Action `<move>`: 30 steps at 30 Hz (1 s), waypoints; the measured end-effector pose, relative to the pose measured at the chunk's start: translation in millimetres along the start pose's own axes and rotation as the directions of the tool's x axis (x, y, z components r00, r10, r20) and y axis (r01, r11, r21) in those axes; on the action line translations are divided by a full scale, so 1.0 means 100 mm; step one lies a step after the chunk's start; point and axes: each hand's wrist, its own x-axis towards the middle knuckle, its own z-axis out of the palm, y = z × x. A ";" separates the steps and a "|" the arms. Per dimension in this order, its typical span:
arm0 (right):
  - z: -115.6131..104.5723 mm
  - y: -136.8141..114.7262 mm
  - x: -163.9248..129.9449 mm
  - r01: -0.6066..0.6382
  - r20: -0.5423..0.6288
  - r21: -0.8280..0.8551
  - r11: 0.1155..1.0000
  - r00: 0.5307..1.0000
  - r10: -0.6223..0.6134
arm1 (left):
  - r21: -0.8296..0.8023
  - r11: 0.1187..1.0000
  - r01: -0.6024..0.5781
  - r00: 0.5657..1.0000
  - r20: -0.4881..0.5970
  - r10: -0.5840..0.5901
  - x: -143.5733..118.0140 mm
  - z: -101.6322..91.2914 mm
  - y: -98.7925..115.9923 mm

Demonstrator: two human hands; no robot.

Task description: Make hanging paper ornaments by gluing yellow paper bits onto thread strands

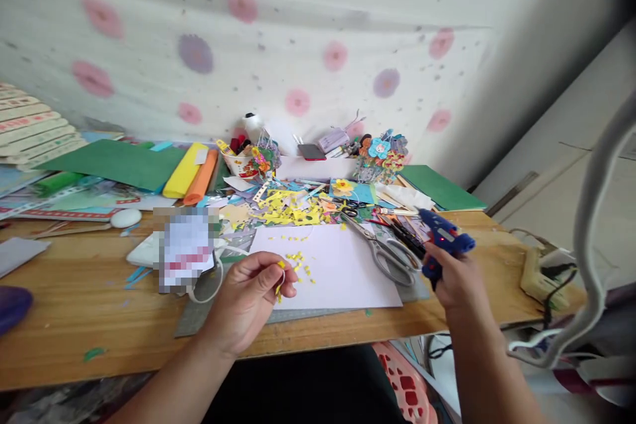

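Note:
My left hand [256, 295] pinches a small yellow piece [281, 265] with a thin pale strand, above the near left part of a white sheet of paper [348, 271]. Exactly what the piece is I cannot make out. In my right hand [460, 278] is a blue glue gun [444, 238], its nozzle pointing away to the left and a small red light showing on its body. Tiny yellow bits [298, 258] lie scattered on the sheet. Large grey-handled scissors [392, 258] rest across the sheet's right edge, close to the glue gun.
Yellow paper scraps [288, 209] heap up behind the sheet. Rolled yellow paper [186, 172] and green sheets [119, 162] lie at the left. A blurred-out object [186, 248] with a white cable stands left of my left hand. A pale curved stand [591, 232] rises at the right.

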 end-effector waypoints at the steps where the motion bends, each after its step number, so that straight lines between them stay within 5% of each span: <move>1: 0.15 -0.04 -0.19 -0.048 0.084 0.043 0.998 0.995 0.044 | 0.005 1.000 -0.012 1.000 0.015 0.012 0.00 0.00 0.01; 5: 0.53 -0.29 -0.85 -0.071 0.460 0.092 0.993 0.887 0.021 | 0.081 0.991 -0.104 0.993 0.058 0.099 -0.03 -0.04 0.04; 10: 0.61 -0.61 -1.22 0.063 0.828 0.058 0.996 0.555 -0.083 | 0.325 0.891 -0.315 0.948 0.143 0.283 -0.09 -0.20 0.07; 12: 0.62 -0.67 -1.26 0.100 0.875 0.065 0.993 0.474 -0.105 | 0.401 0.841 -0.363 0.932 0.168 0.322 -0.11 -0.26 0.09; 30: 0.67 -0.70 -1.31 0.233 0.895 0.105 0.967 0.402 -0.194 | 0.536 0.652 -0.536 0.841 0.275 0.465 -0.13 -0.25 0.19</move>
